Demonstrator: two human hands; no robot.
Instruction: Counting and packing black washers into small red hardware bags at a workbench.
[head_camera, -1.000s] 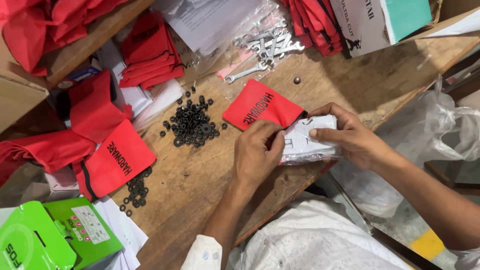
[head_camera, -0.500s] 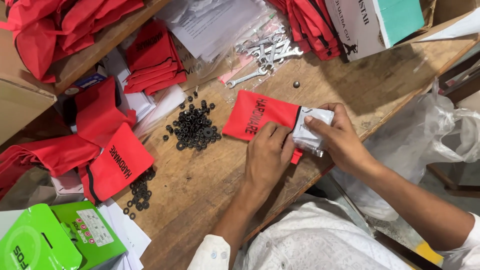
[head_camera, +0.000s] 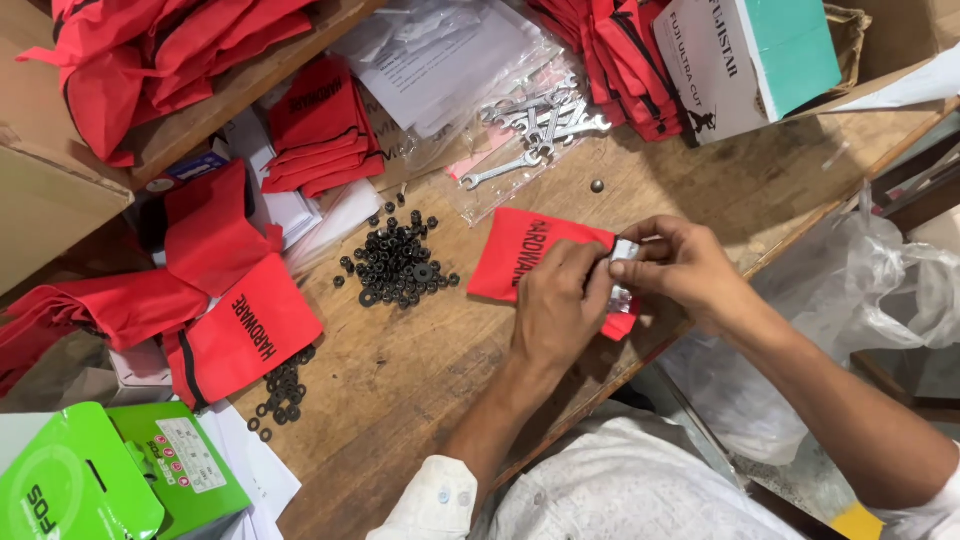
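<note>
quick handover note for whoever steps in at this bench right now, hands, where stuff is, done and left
Left hand: pressing on the red pouch and the small clear packet.
Right hand: pinching the same packet at the pouch's open end.
Packet is mostly inside the pouch, a bit showing.
Black washers and nuts lie piled left of the pouch; wrenches bagged beyond it.
Done: packet nearly in. Left: push it fully in.

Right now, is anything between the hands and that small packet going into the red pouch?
Nothing visible. The left hand and right hand both hold the small plastic packet at the red pouch, which lies on the wooden table. The pouch's opening is hidden.
</note>
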